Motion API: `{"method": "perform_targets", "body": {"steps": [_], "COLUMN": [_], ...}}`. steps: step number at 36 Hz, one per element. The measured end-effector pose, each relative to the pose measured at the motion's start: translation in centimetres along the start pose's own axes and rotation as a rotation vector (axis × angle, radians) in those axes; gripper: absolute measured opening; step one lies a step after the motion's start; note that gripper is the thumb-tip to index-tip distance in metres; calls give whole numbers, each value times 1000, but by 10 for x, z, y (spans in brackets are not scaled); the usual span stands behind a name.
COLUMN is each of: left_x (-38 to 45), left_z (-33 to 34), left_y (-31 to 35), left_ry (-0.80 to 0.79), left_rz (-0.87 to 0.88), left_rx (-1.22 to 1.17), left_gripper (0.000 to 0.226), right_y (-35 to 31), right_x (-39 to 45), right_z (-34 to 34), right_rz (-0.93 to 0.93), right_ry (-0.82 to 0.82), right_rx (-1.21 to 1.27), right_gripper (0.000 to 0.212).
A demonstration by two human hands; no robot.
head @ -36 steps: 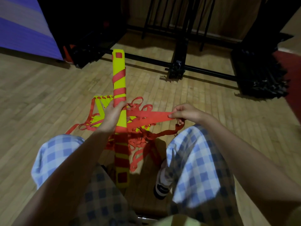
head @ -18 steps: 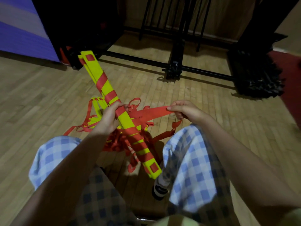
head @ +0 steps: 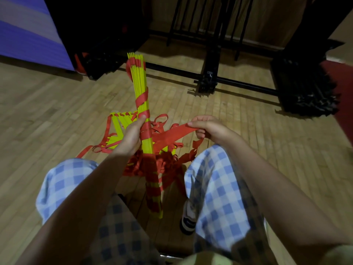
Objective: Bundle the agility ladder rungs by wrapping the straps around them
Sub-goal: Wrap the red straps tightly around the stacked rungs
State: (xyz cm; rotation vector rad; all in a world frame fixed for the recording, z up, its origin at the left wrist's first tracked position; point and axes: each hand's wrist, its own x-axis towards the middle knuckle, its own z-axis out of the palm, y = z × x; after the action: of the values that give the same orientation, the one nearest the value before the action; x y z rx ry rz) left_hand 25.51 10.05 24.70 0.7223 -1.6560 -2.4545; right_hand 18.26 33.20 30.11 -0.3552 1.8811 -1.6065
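A stack of yellow ladder rungs [head: 140, 83] stands nearly upright between my knees, edge-on to me, with red strap wound around it in several turns. My left hand [head: 131, 135] grips the bundle at its middle, thumb up against the wrapped part. My right hand [head: 205, 127] pinches a flat length of red strap [head: 170, 135] that runs taut from the bundle out to the right. Loose red strap [head: 166, 165] and a few unbundled yellow rungs [head: 118, 127] lie tangled on the floor behind and below my hands.
I sit with both knees in blue checked trousers [head: 215, 188] either side of the bundle. The wooden floor [head: 47, 115] spreads around. A black metal rack [head: 208, 81] stands ahead, a dark pile [head: 305, 92] to the right, a purple mat [head: 28, 31] at far left.
The bundle has swung from a tilt toward the left back to nearly upright and turned edge-on. My right hand still holds the strap out to the right.
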Motion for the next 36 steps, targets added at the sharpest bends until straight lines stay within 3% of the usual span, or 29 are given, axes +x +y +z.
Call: {"method": "perform_targets", "body": {"steps": [12, 18, 26, 32, 36], "left_x": [0, 7, 10, 10, 10], "left_z": [-1, 2, 4, 9, 11], "left_y": [1, -1, -8, -7, -8], "left_ry": [27, 107, 72, -26, -75], "left_rz": [-19, -36, 29, -8, -32], "left_rx": [-39, -113, 33, -182, -180], "left_gripper": [25, 18, 6, 5, 5], "right_y": [-2, -2, -3, -3, -3], "right_x": [3, 2, 4, 6, 7], "right_z": [9, 14, 16, 17, 21], "right_rz": [1, 13, 24, 10, 15], "right_ry": [-9, -19, -40, -43, -72], "right_rx": [135, 81, 69, 103, 80], "right_gripper": [20, 21, 19, 17, 19]}}
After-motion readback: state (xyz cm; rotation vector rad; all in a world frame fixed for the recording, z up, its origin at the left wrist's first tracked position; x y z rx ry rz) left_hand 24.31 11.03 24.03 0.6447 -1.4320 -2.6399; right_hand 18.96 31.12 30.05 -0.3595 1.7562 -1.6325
